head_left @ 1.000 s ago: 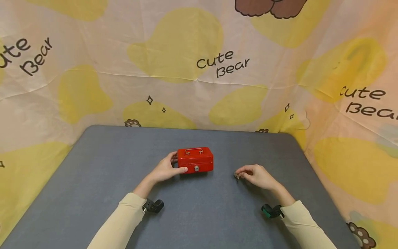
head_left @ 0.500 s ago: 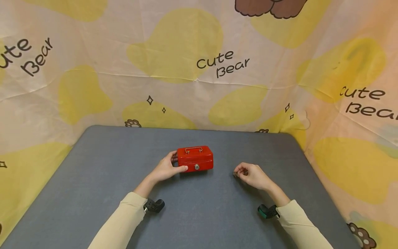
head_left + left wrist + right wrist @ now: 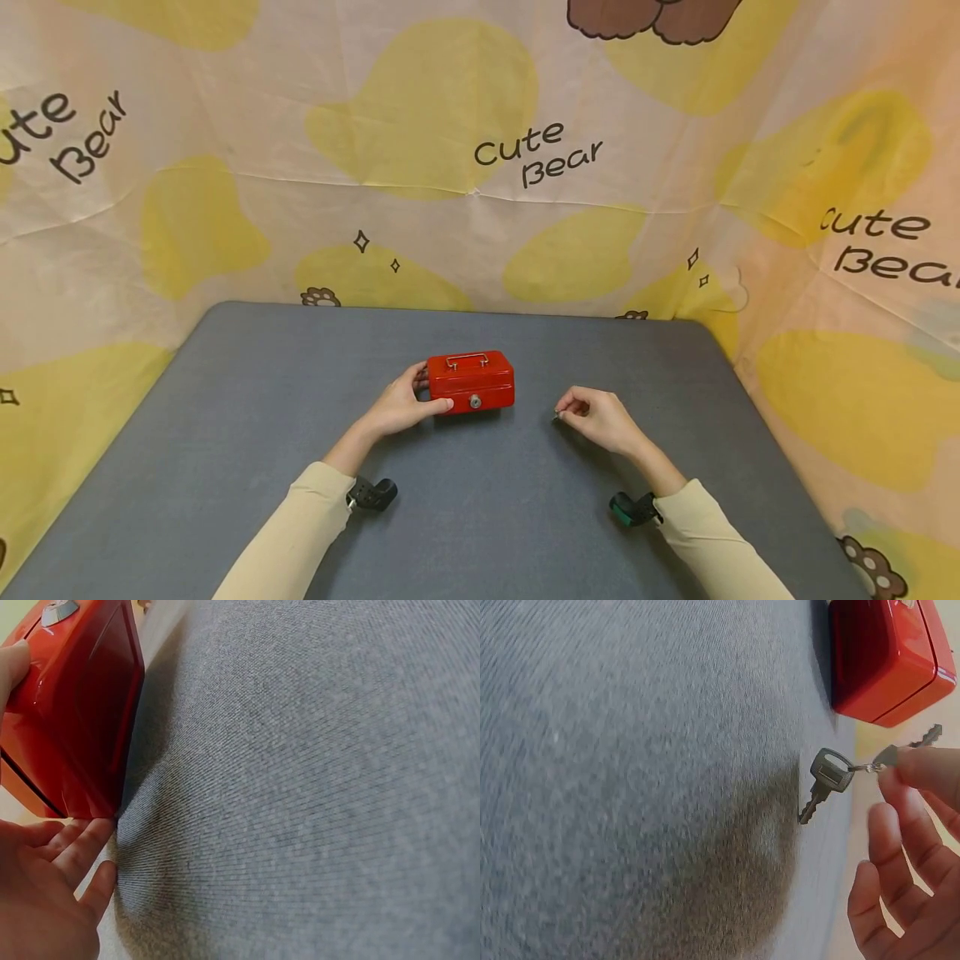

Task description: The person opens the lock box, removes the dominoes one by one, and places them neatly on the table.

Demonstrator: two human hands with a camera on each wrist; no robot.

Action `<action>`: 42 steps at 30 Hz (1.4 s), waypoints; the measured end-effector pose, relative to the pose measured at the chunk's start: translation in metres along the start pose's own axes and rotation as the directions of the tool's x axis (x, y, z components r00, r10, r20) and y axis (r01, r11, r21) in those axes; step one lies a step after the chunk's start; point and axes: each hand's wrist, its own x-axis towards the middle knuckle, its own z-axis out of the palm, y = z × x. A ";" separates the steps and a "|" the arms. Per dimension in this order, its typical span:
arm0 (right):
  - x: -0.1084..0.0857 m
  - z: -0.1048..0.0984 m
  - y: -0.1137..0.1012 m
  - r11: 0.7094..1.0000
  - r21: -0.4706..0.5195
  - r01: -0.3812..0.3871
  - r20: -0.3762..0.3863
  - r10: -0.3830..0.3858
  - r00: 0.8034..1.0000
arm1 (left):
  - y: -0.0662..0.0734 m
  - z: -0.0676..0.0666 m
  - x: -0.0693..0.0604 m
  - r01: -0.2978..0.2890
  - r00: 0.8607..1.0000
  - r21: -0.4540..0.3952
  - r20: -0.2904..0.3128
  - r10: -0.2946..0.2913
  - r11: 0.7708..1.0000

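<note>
A small red cash box (image 3: 472,382) with a wire handle on its lid and a round lock (image 3: 475,402) in front stands closed on the table. My left hand (image 3: 395,408) holds its left end, thumb on the front face, other fingers at the side and partly hidden behind. To the right of the box, my right hand (image 3: 603,421) pinches a key (image 3: 931,736) between thumb and forefinger. A second key (image 3: 831,772) dangles from it by a small ring (image 3: 866,768), as the right wrist view shows. The keys and the box are apart.
The grey table (image 3: 262,400) extends around both hands. A printed cloth (image 3: 420,108) with yellow patches and lettering hangs behind it and at the sides. Each wrist wears a black strapped device (image 3: 372,494).
My right hand has moved left toward the box, still with the keys. The box has tipped or shifted very slightly; the left hand stays on it.
</note>
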 end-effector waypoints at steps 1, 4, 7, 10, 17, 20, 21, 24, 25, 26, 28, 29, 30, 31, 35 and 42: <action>0.000 0.001 -0.001 1.000 -0.002 0.005 -0.008 -0.005 1.000 | 0.000 0.000 0.000 -0.003 1.000 0.003 0.001 0.003 1.000; 0.001 0.003 -0.003 1.000 -0.013 0.013 -0.029 -0.014 0.999 | 0.000 0.000 0.000 -0.009 1.000 0.010 0.005 0.009 1.000; 0.001 0.006 -0.003 1.000 -0.017 0.002 -0.034 -0.002 0.999 | -0.001 0.000 -0.001 -0.014 1.000 0.018 0.010 0.013 1.000; 0.002 0.009 -0.004 1.000 -0.005 -0.016 -0.033 0.016 0.999 | -0.001 0.000 -0.001 -0.021 1.000 0.026 0.015 0.021 0.999; 0.003 0.014 -0.007 0.993 0.083 -0.089 0.013 0.088 0.996 | 0.000 0.001 -0.001 -0.008 1.000 0.023 0.017 0.007 1.000; 0.005 0.014 -0.010 0.989 0.103 -0.107 0.015 0.106 0.994 | 0.000 0.001 -0.001 0.002 1.000 0.018 0.016 -0.002 1.000; 0.005 0.015 -0.011 0.988 0.103 -0.112 0.010 0.112 0.994 | 0.000 0.001 -0.001 0.003 1.000 0.014 0.015 -0.003 1.000; 0.007 0.015 -0.013 0.990 0.092 -0.107 -0.014 0.109 0.994 | 0.001 0.002 -0.001 0.015 1.000 0.002 0.011 -0.015 1.000; 0.008 0.016 -0.014 0.991 0.089 -0.104 -0.023 0.106 0.994 | 0.002 0.003 -0.002 0.019 1.000 -0.003 0.008 -0.019 1.000; 0.009 0.016 -0.015 0.992 0.085 -0.098 -0.033 0.101 0.994 | 0.002 0.003 -0.002 0.022 1.000 -0.006 0.005 -0.021 1.000; 0.011 0.018 -0.017 0.992 0.076 -0.096 -0.054 0.100 0.994 | 0.003 0.005 -0.001 0.034 0.999 -0.016 -0.003 -0.034 0.999; 0.012 0.019 -0.018 0.993 0.073 -0.095 -0.063 0.100 0.993 | 0.003 0.006 -0.001 0.037 0.999 -0.022 -0.008 -0.037 0.999; 0.013 0.019 -0.019 0.993 0.068 -0.097 -0.068 0.101 0.993 | 0.003 0.006 -0.001 0.041 0.999 -0.026 -0.014 -0.041 0.999; 0.014 0.021 -0.020 0.993 0.066 -0.098 -0.070 0.103 0.992 | 0.004 0.007 0.000 0.044 0.999 -0.030 -0.019 -0.044 0.999; 0.018 0.023 -0.025 0.990 0.082 -0.115 -0.049 0.119 0.992 | 0.005 0.010 0.001 0.056 0.998 -0.045 -0.036 -0.058 0.997; 0.021 0.028 -0.031 0.996 0.053 -0.078 -0.031 0.080 0.996 | 0.006 0.013 0.001 0.058 0.997 -0.056 -0.053 -0.061 0.997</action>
